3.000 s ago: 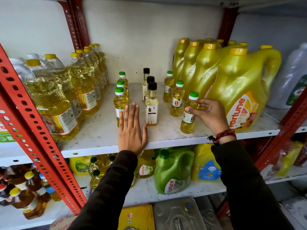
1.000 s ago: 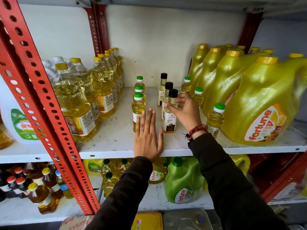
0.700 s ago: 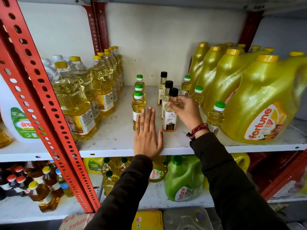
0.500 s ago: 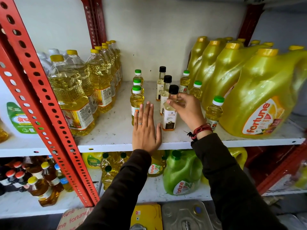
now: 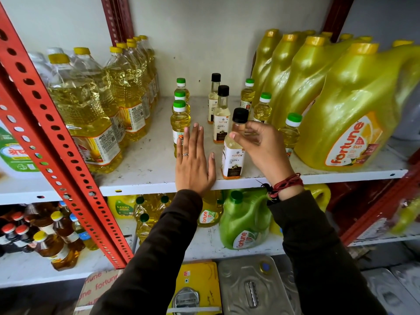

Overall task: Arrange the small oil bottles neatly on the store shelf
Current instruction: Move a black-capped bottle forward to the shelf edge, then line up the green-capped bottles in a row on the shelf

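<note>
White shelf (image 5: 145,169) seen from above and in front, with small oil bottles in three short rows running front to back. Left row: three green-capped bottles (image 5: 180,123) of yellow oil, one behind another. Middle row: three black-capped bottles with white labels — the front bottle (image 5: 233,155) stands near the shelf edge, the second (image 5: 221,119) and third (image 5: 214,96) behind it. Right row: three more green-capped bottles, the nearest (image 5: 292,130) partly hidden by the right hand, the others (image 5: 262,108) further back beside the jugs (image 5: 354,105).

Left hand (image 5: 195,164): open, fingers together, palm flat on the shelf between the left and middle rows; its fingertips lie just beside the front green-capped bottle.

Right hand (image 5: 261,146): thumb and fingers closed around the neck of the front bottle, just below its black cap; the bottle stands upright on the shelf.

Flanking stock — large clear bottles (image 5: 91,114) at left, yellow jugs at right. A red perforated post (image 5: 56,142) crosses the left foreground.
</note>
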The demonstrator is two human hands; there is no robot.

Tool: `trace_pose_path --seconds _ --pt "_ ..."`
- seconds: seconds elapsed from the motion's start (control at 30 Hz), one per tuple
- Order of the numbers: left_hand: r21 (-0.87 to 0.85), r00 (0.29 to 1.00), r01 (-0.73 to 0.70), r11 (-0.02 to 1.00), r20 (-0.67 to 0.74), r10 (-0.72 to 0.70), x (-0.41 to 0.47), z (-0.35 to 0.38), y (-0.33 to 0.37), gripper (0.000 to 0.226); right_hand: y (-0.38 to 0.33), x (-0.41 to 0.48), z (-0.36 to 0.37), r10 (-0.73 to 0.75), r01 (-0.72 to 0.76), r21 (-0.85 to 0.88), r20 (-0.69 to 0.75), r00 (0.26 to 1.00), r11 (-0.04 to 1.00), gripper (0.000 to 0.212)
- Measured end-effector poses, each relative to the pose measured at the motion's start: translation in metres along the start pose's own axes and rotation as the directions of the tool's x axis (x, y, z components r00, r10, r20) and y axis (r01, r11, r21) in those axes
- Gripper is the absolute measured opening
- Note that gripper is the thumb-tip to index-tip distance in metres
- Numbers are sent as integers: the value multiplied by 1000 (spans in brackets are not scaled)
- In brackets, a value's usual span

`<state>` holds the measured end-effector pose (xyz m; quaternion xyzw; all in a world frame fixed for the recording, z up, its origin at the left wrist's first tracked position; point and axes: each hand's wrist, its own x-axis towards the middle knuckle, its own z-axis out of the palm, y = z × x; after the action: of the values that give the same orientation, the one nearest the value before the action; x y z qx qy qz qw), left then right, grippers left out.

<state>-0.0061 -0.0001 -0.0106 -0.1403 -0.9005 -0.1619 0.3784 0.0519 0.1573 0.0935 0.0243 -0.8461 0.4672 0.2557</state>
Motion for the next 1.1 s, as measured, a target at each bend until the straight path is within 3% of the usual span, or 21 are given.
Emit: trace_pose_path --seconds 0.57,0.73,0.83,0.93,1.0,1.1 --pt "-42 999 -8 999 30 9 -1 -3 0 72 -6 -8 3 -2 0 -59 -40 999 998 30" --pt "-122 999 -31 992 13 33 0 -13 -5 70 -8 -12 3 29 -31 -40 -32 999 999 53" --pt "-136 999 -35 990 -30 31 -2 -25 -18 70 -15 -18 -1 -103 103 -8 -185 977 995 72" --pt "-110 998 -24 994 -67 16 -1 -39 -43 70 -33 -17 -1 -285 312 24 -342 895 950 66" --pt "-87 997 -3 996 -74 -3 -1 -47 -64 70 -50 -17 8 -325 368 91 -311 893 925 61" --pt "-65 998 38 997 -56 -42 -4 -52 -91 71 -67 -12 34 -253 267 174 -100 962 948 61"
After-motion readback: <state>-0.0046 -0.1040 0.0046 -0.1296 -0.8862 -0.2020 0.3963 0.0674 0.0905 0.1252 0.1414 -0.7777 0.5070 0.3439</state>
